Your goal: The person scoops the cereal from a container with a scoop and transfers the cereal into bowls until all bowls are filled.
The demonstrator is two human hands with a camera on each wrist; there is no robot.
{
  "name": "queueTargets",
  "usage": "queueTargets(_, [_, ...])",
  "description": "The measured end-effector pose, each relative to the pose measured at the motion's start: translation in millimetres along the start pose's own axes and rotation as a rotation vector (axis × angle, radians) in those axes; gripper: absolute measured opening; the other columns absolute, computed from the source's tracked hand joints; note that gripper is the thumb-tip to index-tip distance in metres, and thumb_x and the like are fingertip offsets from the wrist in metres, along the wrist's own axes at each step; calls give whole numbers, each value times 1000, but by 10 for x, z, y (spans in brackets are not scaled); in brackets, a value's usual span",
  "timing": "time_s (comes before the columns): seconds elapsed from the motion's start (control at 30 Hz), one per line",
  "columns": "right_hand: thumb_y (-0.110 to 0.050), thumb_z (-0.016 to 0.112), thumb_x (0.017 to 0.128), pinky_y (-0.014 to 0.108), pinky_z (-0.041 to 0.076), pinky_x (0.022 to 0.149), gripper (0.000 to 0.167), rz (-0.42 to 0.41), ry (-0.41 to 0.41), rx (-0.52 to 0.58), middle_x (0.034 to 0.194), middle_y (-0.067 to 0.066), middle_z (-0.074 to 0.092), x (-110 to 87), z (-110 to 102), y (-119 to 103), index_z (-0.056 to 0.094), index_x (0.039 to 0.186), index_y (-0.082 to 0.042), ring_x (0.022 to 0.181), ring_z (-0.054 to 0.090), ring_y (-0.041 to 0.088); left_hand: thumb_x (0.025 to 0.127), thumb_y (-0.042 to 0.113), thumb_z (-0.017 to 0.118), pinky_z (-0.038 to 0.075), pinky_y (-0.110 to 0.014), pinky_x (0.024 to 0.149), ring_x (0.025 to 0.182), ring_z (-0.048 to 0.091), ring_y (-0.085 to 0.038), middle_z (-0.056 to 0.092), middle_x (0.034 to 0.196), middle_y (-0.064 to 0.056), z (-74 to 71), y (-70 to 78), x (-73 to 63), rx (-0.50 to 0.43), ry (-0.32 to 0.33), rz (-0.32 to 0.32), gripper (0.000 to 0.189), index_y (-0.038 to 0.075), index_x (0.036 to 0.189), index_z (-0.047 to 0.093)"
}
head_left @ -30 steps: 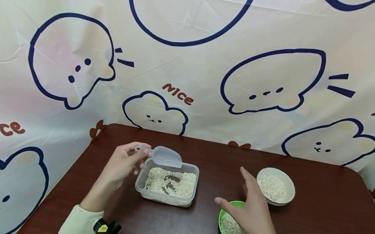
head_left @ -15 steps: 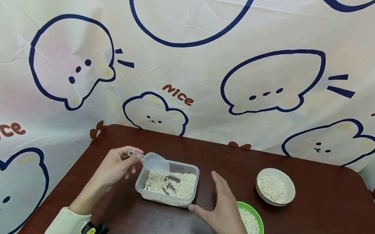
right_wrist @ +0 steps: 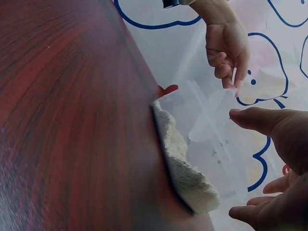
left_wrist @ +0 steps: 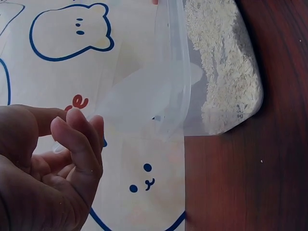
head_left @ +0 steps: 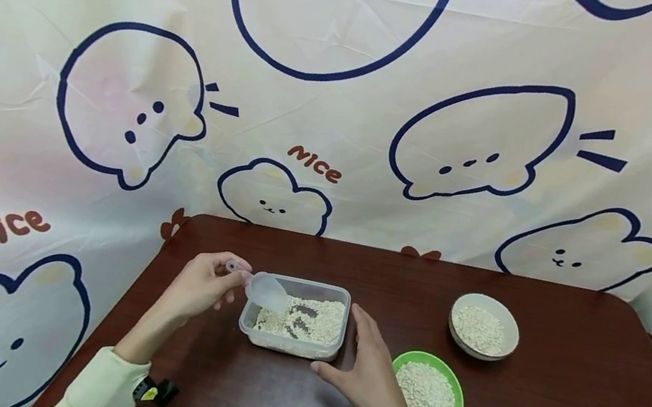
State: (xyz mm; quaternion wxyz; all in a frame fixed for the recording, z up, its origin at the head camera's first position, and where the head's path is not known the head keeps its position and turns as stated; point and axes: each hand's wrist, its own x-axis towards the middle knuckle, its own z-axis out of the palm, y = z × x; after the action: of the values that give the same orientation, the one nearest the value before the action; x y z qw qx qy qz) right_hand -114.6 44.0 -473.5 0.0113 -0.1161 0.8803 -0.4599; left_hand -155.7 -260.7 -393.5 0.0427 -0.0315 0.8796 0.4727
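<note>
In the head view my left hand (head_left: 201,289) pinches the handle of a translucent plastic scoop (head_left: 268,292). The scoop's bowl tilts down over the left part of a clear rectangular container (head_left: 290,347), and its tip is close to the pale grains (head_left: 321,319) inside. Dark patches of the bottom show through the grains. Beside the container's right end is my right hand (head_left: 371,371), thumb and fingers spread; contact with the wall cannot be told. From the left wrist view, the scoop (left_wrist: 139,98) crosses the container's rim (left_wrist: 185,72).
A green bowl (head_left: 459,402) of pale grains stands right of my right hand. Farther back on the right is a white bowl (head_left: 479,355) with similar grains. All stand on a dark brown table (head_left: 239,399), with a printed cloth (head_left: 365,130) behind it.
My right hand has moved left from over the green bowl to the container's right end. My left hand has lowered the scoop leftward and tipped it into the container.
</note>
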Motion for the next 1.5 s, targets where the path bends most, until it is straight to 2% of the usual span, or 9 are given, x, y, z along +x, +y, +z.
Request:
queueTargets(0.33, [-30, 97, 80, 46, 54, 112, 112, -5, 11, 45, 166, 20, 43, 32, 153, 66, 33, 166, -1, 148, 52, 37, 103, 15, 66, 50, -29, 49, 57, 55, -19, 63, 72, -10, -10, -26, -16, 49, -41, -10, 19, 5, 117, 75])
queueTargets(0.47, [-31, 96, 80, 48, 57, 107, 111, -11, 24, 35, 164, 24, 45, 32, 190, 88, 33, 164, 3, 141, 58, 40, 103, 14, 66, 50, -29, 49, 57, 55, -18, 62, 71, -8, 9, -78, 15, 8, -38, -5, 20, 3, 118, 74])
queueTargets(0.57, [-31, 95, 82, 48, 57, 107, 110, -5, 23, 48, 163, 26, 46, 27, 213, 103, 32, 164, 6, 137, 62, 42, 103, 12, 66, 49, -27, 49, 58, 55, -19, 63, 71, -8, 52, -136, 46, -42, -25, -26, 19, 2, 118, 73])
queueTargets(0.67, [-28, 94, 83, 47, 56, 108, 108, 4, 20, 80, 162, 27, 46, 26, 232, 115, 31, 164, 7, 138, 61, 43, 103, 10, 65, 48, -28, 48, 58, 55, -18, 63, 72, -8, 119, -171, 66, -74, -24, -38, 20, 1, 118, 73])
queueTargets(0.8, [-24, 92, 86, 47, 56, 108, 104, -3, 26, 114, 161, 28, 46, 33, 252, 128, 30, 164, 7, 143, 57, 45, 102, 8, 64, 46, -27, 47, 56, 52, -15, 63, 72, -7, 235, -173, 79, -102, -41, -22, 21, -1, 119, 73])
queueTargets(1.1, [-21, 89, 89, 44, 55, 108, 100, 9, 10, 232, 163, 32, 40, 35, 284, 144, 28, 166, 3, 150, 49, 44, 101, 5, 63, 42, -24, 44, 55, 53, -13, 65, 75, -8, 566, -143, 47, -218, -90, -33, 21, -2, 118, 73])
queueTargets(1.23, [-20, 88, 91, 43, 54, 109, 98, 8, 8, 251, 164, 32, 40, 38, 297, 146, 29, 166, 3, 151, 48, 44, 100, 2, 62, 41, -22, 43, 57, 54, -12, 68, 78, -9, 687, -114, 9, -287, -97, -52, 21, -4, 118, 72])
queueTargets(1.33, [-20, 86, 92, 43, 54, 110, 96, 3, 10, 249, 163, 32, 41, 39, 303, 148, 29, 165, 3, 151, 48, 44, 102, 2, 62, 40, -21, 44, 58, 56, -10, 73, 87, -11, 748, -100, -19, -330, -102, -61, 23, -5, 122, 71])
queueTargets(1.5, [-20, 85, 93, 42, 54, 109, 95, 7, 15, 238, 162, 32, 42, 35, 301, 155, 29, 165, 5, 150, 49, 44, 103, 5, 63, 40, -21, 44, 59, 59, -9, 76, 94, -13, 832, -65, -60, -353, -103, -65, 23, -4, 123, 71])
